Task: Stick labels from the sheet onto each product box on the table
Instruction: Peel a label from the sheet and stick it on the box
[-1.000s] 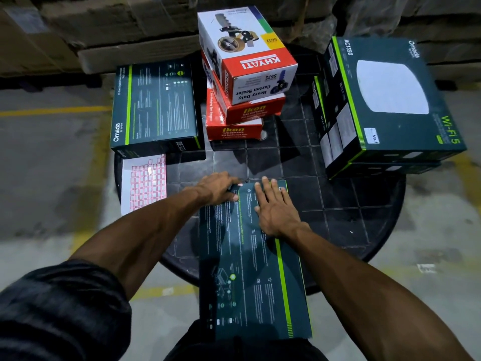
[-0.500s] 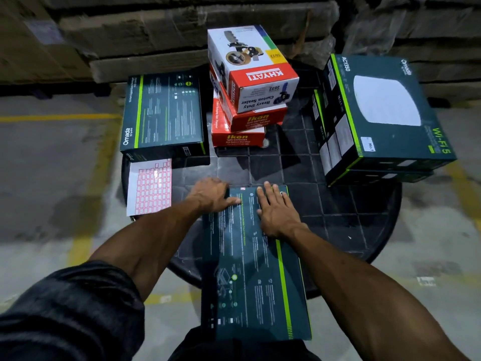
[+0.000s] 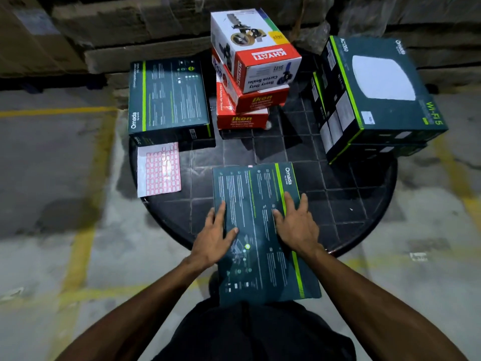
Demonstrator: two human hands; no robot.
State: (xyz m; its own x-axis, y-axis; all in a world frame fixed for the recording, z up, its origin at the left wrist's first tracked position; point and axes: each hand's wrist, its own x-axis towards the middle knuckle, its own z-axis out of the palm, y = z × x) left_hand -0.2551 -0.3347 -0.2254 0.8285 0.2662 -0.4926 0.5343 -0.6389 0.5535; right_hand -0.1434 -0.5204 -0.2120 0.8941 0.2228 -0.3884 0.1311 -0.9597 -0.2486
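Resting flat on nearest Omada box (image 3: 260,225): left hand (image 3: 213,238) and right hand (image 3: 296,225), fingers straight, gripping nothing. Box overhangs bench (image 3: 364,204) near edge. Label sheet (image 3: 158,173) lies left, apart from it. What may be a label (image 3: 250,166) shows at the box's far edge. Beyond: second Omada box (image 3: 169,100), red-white stack (image 3: 250,74), Wi-Fi boxes (image 3: 377,95).

Both bare forearms reach forward from the bottom corners and converge toward the middle. The left hand (image 3: 212,237) lies palm down, its fingers (image 3: 220,213) straight and pointing away from the body, thumb angled inward toward the right hand. The right hand (image 3: 296,225) is likewise flat, palm down, fingers (image 3: 289,201) spread slightly and extended forward. The two hands are level, well apart.
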